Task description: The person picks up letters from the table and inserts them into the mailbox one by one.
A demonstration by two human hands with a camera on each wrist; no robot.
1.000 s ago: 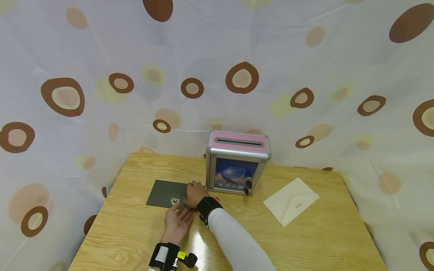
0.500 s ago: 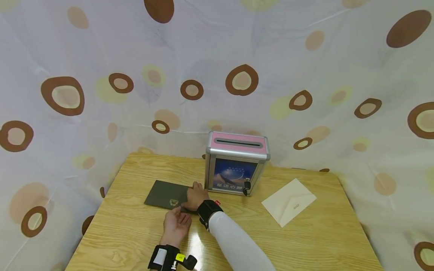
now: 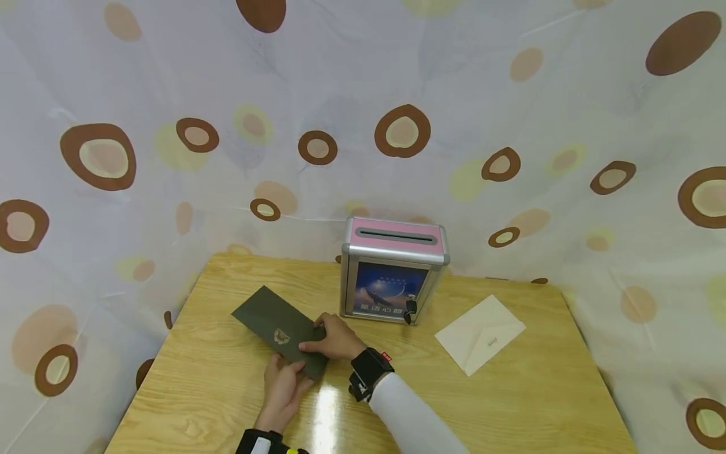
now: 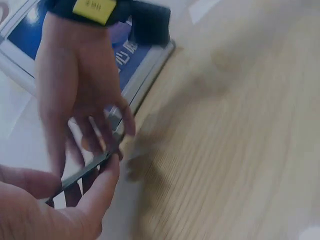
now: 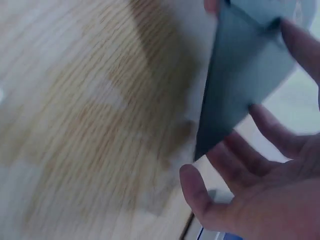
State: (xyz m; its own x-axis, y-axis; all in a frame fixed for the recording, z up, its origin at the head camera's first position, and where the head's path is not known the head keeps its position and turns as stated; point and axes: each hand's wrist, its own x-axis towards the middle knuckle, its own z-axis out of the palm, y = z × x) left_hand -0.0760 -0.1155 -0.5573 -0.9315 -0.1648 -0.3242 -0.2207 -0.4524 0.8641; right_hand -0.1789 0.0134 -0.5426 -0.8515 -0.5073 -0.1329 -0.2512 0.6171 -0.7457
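Note:
A dark green envelope [image 3: 271, 321] with a gold emblem is held tilted over the table, left of the box. My left hand [image 3: 280, 388] grips its near edge; in the left wrist view the thumb lies above and the fingers [image 4: 102, 192] below. My right hand [image 3: 339, 339] holds the right end, its thumb on the top face and its other fingers at the far edge. In the right wrist view the envelope [image 5: 240, 75] hangs between the right thumb and fingertips. Its underside is hidden in the head view.
A pink-topped metal box [image 3: 391, 271] with a slot in its top and a key in its front door stands at the back. A cream envelope [image 3: 481, 334] lies right of it on the wooden table [image 3: 544, 391]. A patterned curtain [image 3: 351, 75] hangs behind.
The dark green envelope has turned clockwise and its near end has come up off the table. My right hand has shifted to its right end, and my left hand now grips its near edge.

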